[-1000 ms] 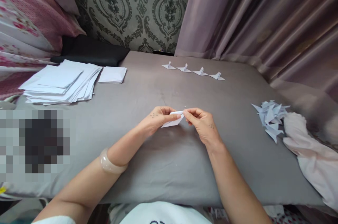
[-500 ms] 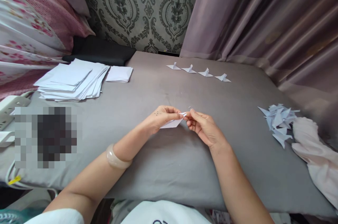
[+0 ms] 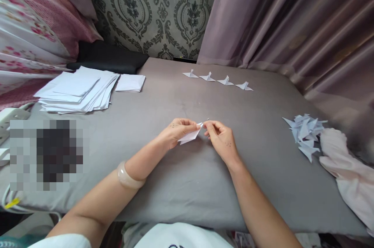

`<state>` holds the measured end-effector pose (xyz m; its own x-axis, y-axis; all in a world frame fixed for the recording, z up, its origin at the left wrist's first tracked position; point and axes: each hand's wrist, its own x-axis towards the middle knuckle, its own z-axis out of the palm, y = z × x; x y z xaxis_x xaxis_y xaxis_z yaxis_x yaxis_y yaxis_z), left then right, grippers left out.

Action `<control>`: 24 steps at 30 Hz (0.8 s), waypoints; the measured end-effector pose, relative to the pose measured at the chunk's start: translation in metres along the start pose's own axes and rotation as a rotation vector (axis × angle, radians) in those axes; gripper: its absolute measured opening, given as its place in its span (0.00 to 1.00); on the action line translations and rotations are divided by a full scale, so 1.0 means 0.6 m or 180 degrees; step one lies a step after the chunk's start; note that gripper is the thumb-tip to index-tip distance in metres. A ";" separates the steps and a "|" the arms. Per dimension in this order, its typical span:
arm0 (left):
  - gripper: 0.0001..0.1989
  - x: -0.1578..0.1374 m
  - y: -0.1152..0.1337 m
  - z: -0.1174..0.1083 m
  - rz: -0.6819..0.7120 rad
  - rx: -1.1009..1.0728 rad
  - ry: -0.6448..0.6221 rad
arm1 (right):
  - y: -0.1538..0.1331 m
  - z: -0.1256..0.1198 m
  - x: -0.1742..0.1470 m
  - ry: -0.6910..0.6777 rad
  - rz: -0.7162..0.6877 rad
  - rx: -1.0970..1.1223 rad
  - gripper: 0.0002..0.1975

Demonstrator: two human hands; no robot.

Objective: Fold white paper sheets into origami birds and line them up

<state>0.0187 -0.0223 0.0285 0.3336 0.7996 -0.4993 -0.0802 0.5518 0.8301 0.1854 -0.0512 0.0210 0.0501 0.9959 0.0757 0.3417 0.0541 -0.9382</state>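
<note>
Over the middle of the bed-like grey surface [image 3: 175,185], my left hand [image 3: 179,129] pinches a folded white paper [image 3: 189,136] between thumb and fingers. The paper is narrow, with flaps angled down toward me. My right hand [image 3: 221,139] has its thumb and index finger closed at the paper's upper right tip, and its back faces up. The fingers partly hide that tip. Behind my hands stands a row of several folded paper birds [image 3: 224,81].
Stacked white paper sheets [image 3: 74,88] lie at the left, beside a smaller paper stack [image 3: 130,83]. A pile of folded paper birds [image 3: 306,129] is at the right, next to a pale cloth [image 3: 344,170]. A white power strip [image 3: 11,117] sits at the left edge.
My right hand has rolled over so that more of its back shows, its fingers closing at the paper's tip. The paper has tilted a little in my left hand, which stays nearly in place.
</note>
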 end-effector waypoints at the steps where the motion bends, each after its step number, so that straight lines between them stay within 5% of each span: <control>1: 0.16 0.002 0.000 -0.002 -0.0008 -0.0152 0.0066 | 0.000 -0.002 0.000 0.0084 -0.0377 -0.0246 0.10; 5: 0.18 0.006 0.004 -0.010 0.0019 -0.0421 0.0197 | -0.006 -0.003 -0.007 -0.0203 -0.1662 -0.1096 0.13; 10: 0.17 0.003 0.004 -0.012 0.0124 -0.0327 -0.0074 | -0.006 0.007 -0.014 -0.0342 -0.2151 -0.1741 0.10; 19: 0.11 0.004 0.008 -0.023 0.0080 -0.0499 -0.0347 | -0.007 0.007 -0.016 -0.0236 -0.1912 -0.1646 0.09; 24: 0.17 -0.003 0.013 -0.025 0.0003 -0.0447 -0.0681 | -0.011 0.008 -0.018 -0.0374 -0.1650 -0.1194 0.08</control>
<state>0.0033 -0.0157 0.0318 0.5234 0.7400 -0.4224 -0.2052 0.5906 0.7804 0.1779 -0.0619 0.0248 -0.3052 0.8499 0.4296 0.5996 0.5220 -0.6067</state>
